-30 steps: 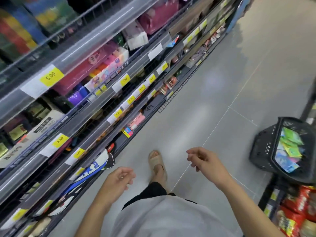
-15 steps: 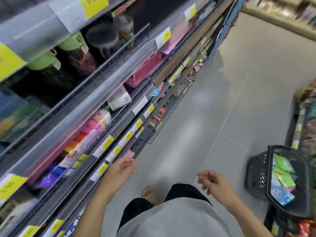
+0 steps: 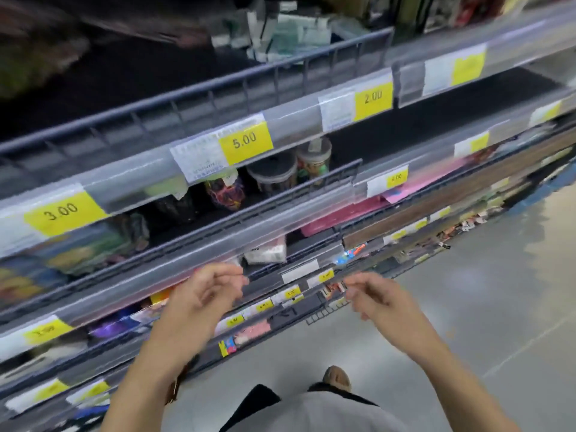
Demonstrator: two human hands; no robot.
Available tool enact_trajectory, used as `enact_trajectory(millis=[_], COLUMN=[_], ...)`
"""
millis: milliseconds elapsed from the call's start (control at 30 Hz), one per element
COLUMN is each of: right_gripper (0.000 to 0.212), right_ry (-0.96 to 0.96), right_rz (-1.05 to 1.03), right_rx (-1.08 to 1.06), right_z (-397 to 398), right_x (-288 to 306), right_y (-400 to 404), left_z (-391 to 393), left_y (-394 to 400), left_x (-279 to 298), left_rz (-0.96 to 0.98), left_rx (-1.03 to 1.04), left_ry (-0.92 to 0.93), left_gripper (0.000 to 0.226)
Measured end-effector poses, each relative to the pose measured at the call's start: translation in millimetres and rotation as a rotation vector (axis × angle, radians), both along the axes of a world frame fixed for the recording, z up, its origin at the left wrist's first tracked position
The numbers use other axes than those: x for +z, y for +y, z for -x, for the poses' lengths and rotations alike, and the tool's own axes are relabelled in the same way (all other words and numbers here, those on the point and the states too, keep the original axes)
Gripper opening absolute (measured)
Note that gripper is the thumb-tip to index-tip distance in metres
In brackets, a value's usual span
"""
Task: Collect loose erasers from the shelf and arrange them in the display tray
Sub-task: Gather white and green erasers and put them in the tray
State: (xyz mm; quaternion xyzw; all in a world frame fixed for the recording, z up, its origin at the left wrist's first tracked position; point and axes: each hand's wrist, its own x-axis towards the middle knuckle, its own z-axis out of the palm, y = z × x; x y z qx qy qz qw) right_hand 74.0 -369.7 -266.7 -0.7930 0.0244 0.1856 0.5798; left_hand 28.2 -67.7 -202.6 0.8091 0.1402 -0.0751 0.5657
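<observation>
My left hand (image 3: 202,294) is raised in front of a middle shelf rail, fingers loosely curled, with nothing in it. My right hand (image 3: 378,299) hovers a little lower to the right, fingers half bent and apart, also holding nothing. Behind the left fingertips a white box (image 3: 265,251) stands on the shelf. I cannot pick out any erasers or a display tray; the picture is blurred by motion.
Tiered store shelves (image 3: 280,113) with wire guard rails and yellow price tags (image 3: 244,141) fill the left and top. Round tubs (image 3: 274,174) stand on the second shelf, pink packs (image 3: 339,215) further right. Grey aisle floor (image 3: 467,307) stretches to the right.
The view has swung up from the floor toward the shelves. Both hands have risen to shelf height and come closer together. The black basket at the right has left the view.
</observation>
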Motion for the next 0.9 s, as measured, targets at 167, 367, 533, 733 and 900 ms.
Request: enact_trajectory(millis=[167,367,533,733,900], right_gripper=[0.014,0.015,0.009,0.047,0.073], right_ry=[-0.263,-0.589,-0.856,-0.8,-0.703], right_rz=[-0.073,-0.172,-0.04,0.664,0.961], right_rx=[0.186,0.294,0.343,0.536,0.683], right_z=[-66,-106,-147,-215,-236], right_x=[87,200,268,293,299], right_y=[12,32,52,86,108], left_z=[-20,-58,-95,-102,-103], left_y=[-11,-10,-6,-6,-3], left_x=[88,165,186,175,175], left_rz=[-0.112,-0.449,-0.872,-1.114,-1.136], left_rx=[0.147,0.204,0.159,0.16,0.146], left_ry=[-0.436,-0.864,-0.823,-0.694,-0.715], left_gripper=[0.019,0.018,0.027,0.03,0.033])
